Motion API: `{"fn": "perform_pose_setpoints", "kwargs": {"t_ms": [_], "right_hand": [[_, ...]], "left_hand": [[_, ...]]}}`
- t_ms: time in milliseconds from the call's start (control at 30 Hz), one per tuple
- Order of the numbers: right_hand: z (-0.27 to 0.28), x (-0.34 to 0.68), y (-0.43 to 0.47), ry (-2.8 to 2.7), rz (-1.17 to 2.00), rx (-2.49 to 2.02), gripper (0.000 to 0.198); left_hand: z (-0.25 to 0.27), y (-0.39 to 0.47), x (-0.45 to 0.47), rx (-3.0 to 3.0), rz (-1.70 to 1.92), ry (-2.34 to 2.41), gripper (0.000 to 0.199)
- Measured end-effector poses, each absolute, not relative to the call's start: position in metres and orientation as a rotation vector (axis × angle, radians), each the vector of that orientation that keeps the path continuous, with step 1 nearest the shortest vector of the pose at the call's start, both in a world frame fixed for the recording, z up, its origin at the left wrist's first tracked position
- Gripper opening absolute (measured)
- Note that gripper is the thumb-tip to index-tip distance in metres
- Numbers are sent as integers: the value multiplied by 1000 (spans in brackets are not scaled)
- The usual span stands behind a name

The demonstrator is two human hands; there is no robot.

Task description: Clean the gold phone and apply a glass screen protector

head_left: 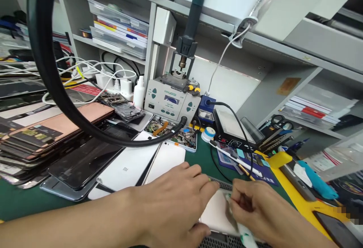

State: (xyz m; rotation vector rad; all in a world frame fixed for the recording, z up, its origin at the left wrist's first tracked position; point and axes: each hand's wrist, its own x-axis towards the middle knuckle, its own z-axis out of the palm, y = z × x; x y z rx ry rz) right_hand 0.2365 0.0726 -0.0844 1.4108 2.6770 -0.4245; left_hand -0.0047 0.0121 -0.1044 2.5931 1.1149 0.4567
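Note:
A pale, nearly white phone (217, 214) lies face or back up on a dark perforated mat (227, 242) at the lower middle. My left hand (180, 198) reaches across its left end, with the forefinger at the far edge and the thumb at the near edge. Over the phone's right end, my right hand (252, 204) is closed in a pinch. A soft whitish strip with green marks (246, 236) comes out below those fingers, and a bit of it shows at the fingertips. Its exact kind cannot be made out.
White phones (127, 164) and stacked phone parts (56, 130) lie to the left. Behind stands a hot-air rework station (170, 102), its black hose (53, 89) looping in front. A parts tray (172, 132), a white toothbrush (236, 159) and a blue-lidded jar (208, 133) are close by.

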Motion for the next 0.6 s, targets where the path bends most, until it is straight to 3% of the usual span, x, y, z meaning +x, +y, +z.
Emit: {"fn": "perform_pose_setpoints", "kwargs": {"t_ms": [133, 267, 467, 600], "right_hand": [[-86, 233, 73, 2794, -450, 1354, 20], [-83, 241, 78, 2620, -659, 1458, 16], [-84, 230, 78, 2873, -569, 1360, 17], [-72, 241, 79, 2633, -888, 1257, 15]], "left_hand": [[-106, 12, -4, 2553, 491, 1154, 48], [-107, 12, -6, 2509, 468, 1125, 57], [-105, 12, -5, 2488, 469, 1128, 55], [-105, 9, -7, 2457, 477, 1206, 52]]}}
